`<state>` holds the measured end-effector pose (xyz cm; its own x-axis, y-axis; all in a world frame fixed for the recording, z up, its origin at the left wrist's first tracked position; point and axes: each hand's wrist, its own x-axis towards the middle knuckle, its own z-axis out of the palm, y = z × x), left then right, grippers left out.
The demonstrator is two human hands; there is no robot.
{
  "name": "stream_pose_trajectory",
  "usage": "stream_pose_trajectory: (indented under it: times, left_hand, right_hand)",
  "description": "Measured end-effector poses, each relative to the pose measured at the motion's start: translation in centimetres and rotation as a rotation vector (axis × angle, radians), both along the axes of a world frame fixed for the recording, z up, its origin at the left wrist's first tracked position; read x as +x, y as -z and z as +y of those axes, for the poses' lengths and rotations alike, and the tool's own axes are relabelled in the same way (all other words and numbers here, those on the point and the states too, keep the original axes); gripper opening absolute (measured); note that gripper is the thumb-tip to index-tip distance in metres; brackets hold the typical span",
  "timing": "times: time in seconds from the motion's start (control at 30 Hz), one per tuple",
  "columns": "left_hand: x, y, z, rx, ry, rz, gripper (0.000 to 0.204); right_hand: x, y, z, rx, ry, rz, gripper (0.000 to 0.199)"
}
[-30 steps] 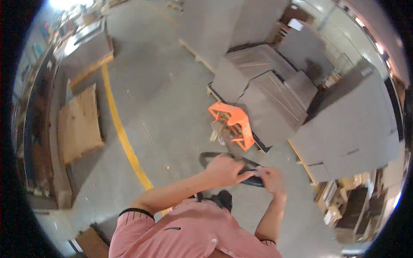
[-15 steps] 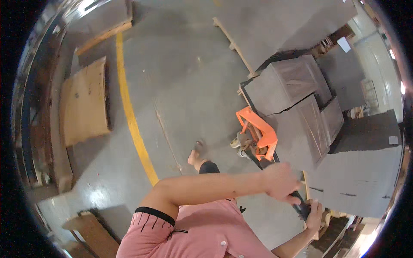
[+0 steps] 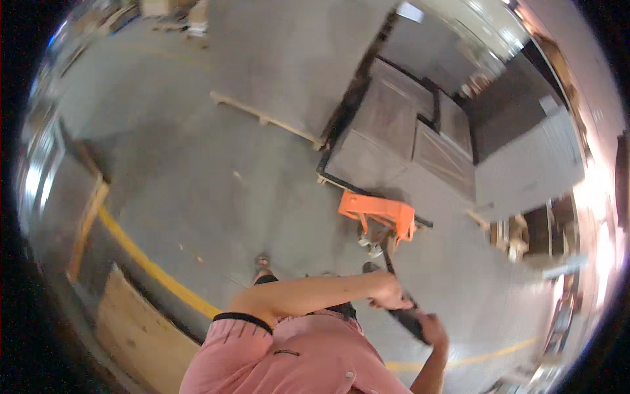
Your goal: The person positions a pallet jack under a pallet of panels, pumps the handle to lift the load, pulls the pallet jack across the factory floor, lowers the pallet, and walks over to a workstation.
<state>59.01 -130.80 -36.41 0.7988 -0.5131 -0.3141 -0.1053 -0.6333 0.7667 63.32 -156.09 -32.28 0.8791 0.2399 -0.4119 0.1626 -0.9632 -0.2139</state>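
Note:
Both my hands are on the dark handle of an orange pallet jack. My left hand, its arm stretched across my body, is closed round the handle. Farther right and nearer to me, my right hand grips the handle's end. The jack stands ahead of my hands, against a pallet load of grey blocks or boxes, partly covered in clear film. The forks are hidden by the load.
Left of that load stands another large grey stack on a wooden pallet. A yellow floor line runs on the left, beside a brown board. White and dark stacks stand to the right.
My view has swung to the right, and the load and jack now appear turned. Both hands keep hold of the handle, which now lies farther left in view.

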Motion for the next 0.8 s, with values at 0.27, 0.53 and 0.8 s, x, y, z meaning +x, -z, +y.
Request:
stream_pose_trajectory:
  times: [0.27, 0.53, 0.8]
  left_hand:
    - [-5.3, 10.0, 4.7, 0.096, -0.094, -0.296, 0.069]
    - [-14.2, 19.2, 12.7, 0.310, 0.100, -0.446, 0.057]
    - [-19.6, 11.3, 10.4, 0.213, -0.053, -0.296, 0.067]
  right_hand:
    - [-8.5, 9.0, 7.3, -0.219, -0.086, 0.149, 0.048]
    - [-17.8, 29.0, 11.2, -0.226, 0.152, -0.141, 0.089]
    - [-24.7, 9.7, 13.9, -0.160, 0.270, 0.146, 0.087]
